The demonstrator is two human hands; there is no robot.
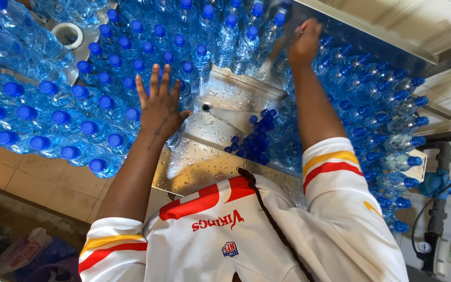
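Many clear water bottles with blue caps [131, 68] stand packed together on a wet steel table [225, 104]. My left hand [158, 107] lies flat with fingers spread against the bottles at the edge of the left group, holding nothing. My right hand [305, 43] reaches further out and rests with bent fingers on bottles [267, 36] by the steel side wall [361, 36]; its palm side is hidden. Between my arms is a bare wet patch of table with a small group of blue caps [257, 138].
More bottles [382, 109] show along the right side, caps pointing right. A white round fitting [69, 35] sits at the top left among the bottles. Tiled floor [43, 183] and plastic bags [22, 253] lie lower left. Blue pipework [444, 183] stands at the right.
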